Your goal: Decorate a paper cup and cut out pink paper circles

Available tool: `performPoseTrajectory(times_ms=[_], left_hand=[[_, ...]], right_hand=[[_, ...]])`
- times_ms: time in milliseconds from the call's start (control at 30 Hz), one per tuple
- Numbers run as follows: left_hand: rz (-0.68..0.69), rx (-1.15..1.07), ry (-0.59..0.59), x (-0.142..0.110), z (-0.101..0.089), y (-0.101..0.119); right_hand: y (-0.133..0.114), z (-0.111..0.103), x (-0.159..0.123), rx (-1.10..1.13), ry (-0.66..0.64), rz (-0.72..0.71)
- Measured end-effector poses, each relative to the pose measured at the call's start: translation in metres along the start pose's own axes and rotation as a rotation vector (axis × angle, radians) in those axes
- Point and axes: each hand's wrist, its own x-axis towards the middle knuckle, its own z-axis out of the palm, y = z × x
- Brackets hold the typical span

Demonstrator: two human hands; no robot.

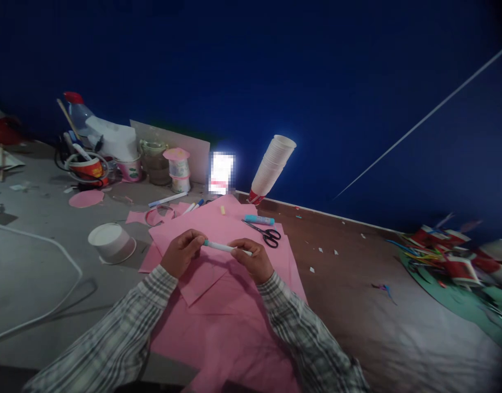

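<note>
Between my two hands lies a slim white marker pen [219, 246] with a teal end, held level above sheets of pink paper [242, 289]. The fingers of my left hand [182, 252] pinch the teal end. Around the white barrel near its other end, my right hand [254, 260] is closed. Just beyond the right hand, black-handled scissors [270, 236] rest on the paper, beside a light blue tube [259, 219]. A small pale yellow piece [223, 210] lies farther back on the pink paper.
An upturned white paper bowl [111, 243] stands to the left, near a white cable [66, 248]. A tall stack of paper cups [274, 166] leans by the blue wall. Decorated cups [179, 169] stand at the back left. Cluttered craft items cover a green mat [431, 292] at right.
</note>
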Motion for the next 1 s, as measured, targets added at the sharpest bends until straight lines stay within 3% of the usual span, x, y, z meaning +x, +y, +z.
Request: performPoseTrajectory(times_ms=[233,367,767,867,1000], left_hand=[[0.15,0.187,-0.063,-0.012,0.014,-0.004],[0.225,0.247,-0.027,-0.015,0.016,-0.008],[0.243,0.237,0.015,-0.02,0.016,-0.004],[0.21,0.184,0.011,-0.017,0.014,-0.003],[0.228,0.136,0.122,-0.01,0.008,-0.004]], right_hand=[[-0.003,0.008,-0.005,-0.03,-0.023,0.014],[0.002,0.015,-0.007,-0.023,-0.034,0.009],[0.007,0.022,-0.009,-0.029,-0.05,-0.006],[0.003,0.017,-0.005,-0.054,-0.074,-0.02],[0.0,0.002,0.004,-0.094,-0.066,-0.031]])
